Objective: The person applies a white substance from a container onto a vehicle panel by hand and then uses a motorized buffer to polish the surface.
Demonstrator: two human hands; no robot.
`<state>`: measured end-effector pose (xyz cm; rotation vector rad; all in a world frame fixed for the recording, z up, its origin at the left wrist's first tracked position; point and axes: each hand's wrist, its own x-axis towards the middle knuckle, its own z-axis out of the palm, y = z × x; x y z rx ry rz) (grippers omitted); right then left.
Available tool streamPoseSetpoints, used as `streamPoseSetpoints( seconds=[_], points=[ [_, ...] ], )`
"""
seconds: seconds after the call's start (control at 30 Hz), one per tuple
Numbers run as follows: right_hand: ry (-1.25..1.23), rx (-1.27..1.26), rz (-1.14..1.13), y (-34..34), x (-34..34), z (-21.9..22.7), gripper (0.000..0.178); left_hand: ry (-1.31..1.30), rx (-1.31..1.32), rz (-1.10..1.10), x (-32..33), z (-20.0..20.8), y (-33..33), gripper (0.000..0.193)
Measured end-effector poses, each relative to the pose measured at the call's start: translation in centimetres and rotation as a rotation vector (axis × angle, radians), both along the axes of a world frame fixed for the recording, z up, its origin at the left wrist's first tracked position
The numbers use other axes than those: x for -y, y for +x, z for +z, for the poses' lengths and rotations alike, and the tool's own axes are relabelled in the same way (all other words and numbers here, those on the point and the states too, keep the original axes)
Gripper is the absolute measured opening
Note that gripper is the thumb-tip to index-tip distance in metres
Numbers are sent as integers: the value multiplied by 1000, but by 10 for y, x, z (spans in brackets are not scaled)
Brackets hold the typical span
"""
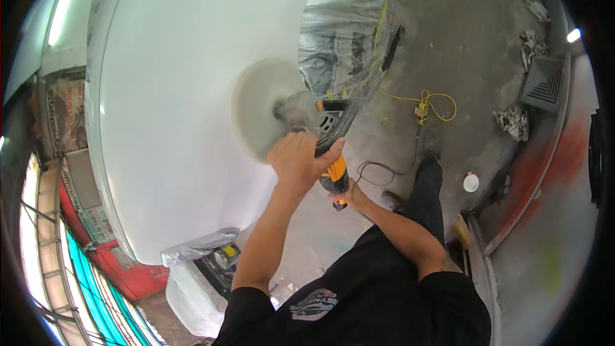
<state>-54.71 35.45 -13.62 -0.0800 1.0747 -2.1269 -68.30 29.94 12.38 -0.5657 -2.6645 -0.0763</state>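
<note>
An orange and black power polisher (334,170) is in both my hands. Its round pale pad (250,112) lies against a large white vehicle panel (173,90); the pad's surface looks smeared, as if by motion. My left hand (296,161) wraps over the front of the tool, just behind the pad, with the thumb along the black loop handle (343,129). At the rear end, my right hand (351,197) closes round the orange and black grip; part of its fingers is hidden by the tool.
Crinkled clear plastic sheeting (339,32) covers the area beside the panel. A thin dark cord (384,170) runs across the floor towards a yellow cord (448,104). To the right are a white cup (471,182), a crumpled bundle (512,122) and a square grille (546,83).
</note>
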Motion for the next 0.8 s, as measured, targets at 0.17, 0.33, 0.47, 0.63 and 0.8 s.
streamPoseSetpoints(
  seconds=[0.17, 0.33, 0.47, 0.63, 0.8],
  points=[
    [-9, 70, -18, -19, 3, 9, 13, -37, -58, -31, 2, -12, -30, 53],
    [28, -127, -119, -121, -35, -3, 19, 12, -132, -125, -53, -11, -134, 54],
    [-55, -73, -207, -179, -56, -15, 17, 67, -71, -115, -86, 9, -194, 55],
    [-67, -57, -139, -176, -66, 14, 18, 54, 34, -53, -76, 13, -175, 54],
    [-7, -29, -51, -86, -22, 10, 17, -35, -50, 1, -31, 10, -78, 51]
  ],
)
